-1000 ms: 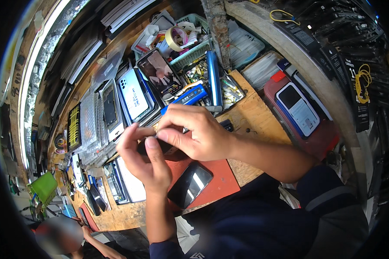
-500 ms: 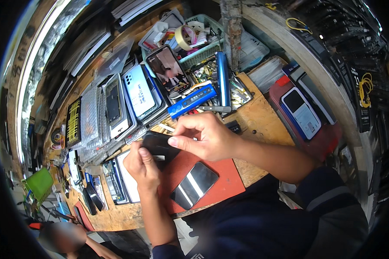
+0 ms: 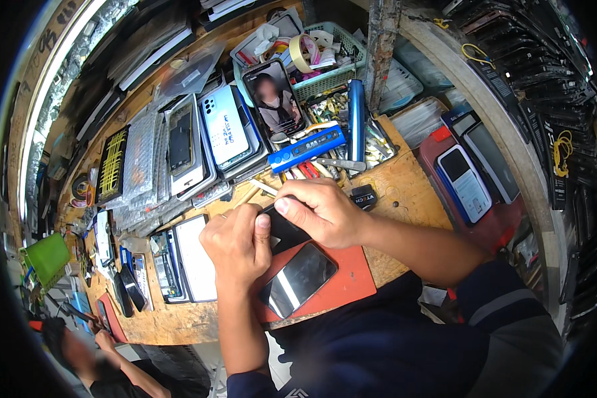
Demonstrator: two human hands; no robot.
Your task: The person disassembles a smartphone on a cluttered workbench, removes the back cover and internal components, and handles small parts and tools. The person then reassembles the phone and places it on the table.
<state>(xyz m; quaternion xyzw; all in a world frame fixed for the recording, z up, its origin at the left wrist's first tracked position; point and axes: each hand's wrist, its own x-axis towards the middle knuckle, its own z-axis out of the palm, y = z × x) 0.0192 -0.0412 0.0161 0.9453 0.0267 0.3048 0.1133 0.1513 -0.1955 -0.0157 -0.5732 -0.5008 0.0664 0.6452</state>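
My left hand [image 3: 237, 242] and my right hand [image 3: 326, 211] are close together over the red mat [image 3: 353, 270]. Between them is a flat black phone-sized panel [image 3: 284, 229], gripped at its two sides with the thumbs on top. My fingers cover much of it, so I cannot tell whether it is a whole phone or one part. Below it, a dark glossy phone [image 3: 300, 280] lies face up on the mat, reflecting a band of light. A thin pale stick [image 3: 263, 188] shows just beyond my right fingers.
Stacked phones [image 3: 224, 126], a propped phone with a lit screen [image 3: 274, 99], blue tool cases [image 3: 308, 147] and a green basket [image 3: 338, 69] crowd the back. A phone [image 3: 463, 182] lies on a red surface at right. Another person [image 3: 113, 361] sits at lower left.
My left hand has turned and come over the black panel, its thumb now on top near my right hand. The view has shifted slightly, and the propped phone's screen shows a different picture.
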